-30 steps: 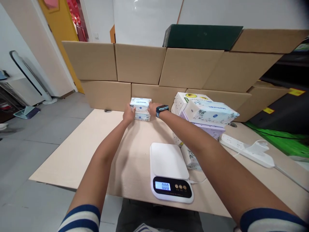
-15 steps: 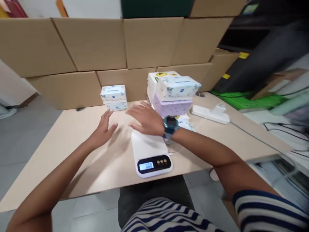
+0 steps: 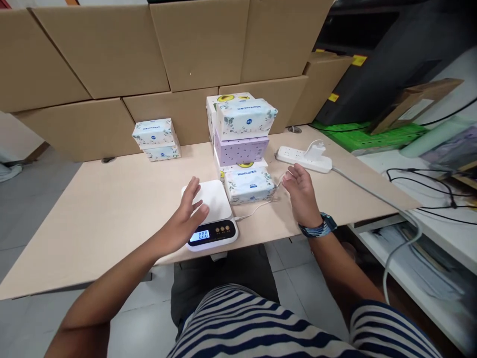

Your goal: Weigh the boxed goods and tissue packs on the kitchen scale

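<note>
L grip [image 3: 182, 223] spread over scale [image 3: 216, 196], R grip [image 3: 301, 195] loosely open, both empty, tissue pack [image 3: 250, 188] betw. them, nearer R; prob. best squeezed lightly & evenly at ends, w/o nudging stack [image 3: 242, 151] behind.

Pale wood tabletop [image 3: 112, 214]; cardboard boxes [image 3: 203, 44] stacked behind it; grey tiled floor [image 3: 22, 214] below it; white shelving [image 3: 450, 236] to its right.

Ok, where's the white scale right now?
In the head view, the white scale sits just left of centre near the front edge of the table, left of the nearest tissue pack; the left hand partly hides it.
</note>
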The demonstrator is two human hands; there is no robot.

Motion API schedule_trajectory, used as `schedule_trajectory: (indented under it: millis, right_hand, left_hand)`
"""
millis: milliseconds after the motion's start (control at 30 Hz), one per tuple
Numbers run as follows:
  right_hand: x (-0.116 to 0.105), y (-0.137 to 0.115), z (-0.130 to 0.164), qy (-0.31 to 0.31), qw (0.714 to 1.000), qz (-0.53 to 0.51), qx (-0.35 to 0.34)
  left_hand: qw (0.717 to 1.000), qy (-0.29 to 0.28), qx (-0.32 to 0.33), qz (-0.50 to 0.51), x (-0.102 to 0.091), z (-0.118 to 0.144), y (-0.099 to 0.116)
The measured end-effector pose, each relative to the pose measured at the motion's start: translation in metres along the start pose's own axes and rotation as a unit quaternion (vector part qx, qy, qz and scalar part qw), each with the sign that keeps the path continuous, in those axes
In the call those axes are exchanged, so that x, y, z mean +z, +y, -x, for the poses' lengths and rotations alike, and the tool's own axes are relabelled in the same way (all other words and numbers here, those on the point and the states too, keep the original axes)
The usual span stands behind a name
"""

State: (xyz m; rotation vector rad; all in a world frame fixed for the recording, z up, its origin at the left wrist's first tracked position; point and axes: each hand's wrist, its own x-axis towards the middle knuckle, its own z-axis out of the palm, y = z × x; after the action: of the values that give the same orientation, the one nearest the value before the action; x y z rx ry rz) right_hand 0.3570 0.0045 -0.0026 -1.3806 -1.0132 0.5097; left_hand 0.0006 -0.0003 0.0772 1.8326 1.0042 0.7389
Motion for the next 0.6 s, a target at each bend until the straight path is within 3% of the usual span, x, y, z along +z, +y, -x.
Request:
schedule_trajectory:
  millis: [133,267,433,500,600]
  right_hand:
    - [0.010,0.008,0.015,-0.026,0.996,0.079,-0.017]
    - [0.020,0.005,0.032,-0.098,0.988,0.115,0.005]
    - [0.008,-0.007,0.043,-0.053,0.998,0.026,-0.005]
    - [0.001,-0.022,0.052,-0.053,0.998,-0.017,-0.025]
    - [-0.001,-0.053,0.071,-0.090,0.992,-0.061,-0.063]
  left_hand:
    - [0.987,0.000,-0.102,-0.128,0.043,-0.062,0.008]
    - [0.970,-0.022,-0.094,-0.225,0.078,-0.091,0.011]
    - [0.987,-0.010,0.017,-0.162,0.092,-0.069,0.015]
    - [0.988,0.007,0.093,-0.124,0.087,-0.053,0.019]
    - [0.968,0.072,0.218,-0.100,0.069,-0.030,0.024]
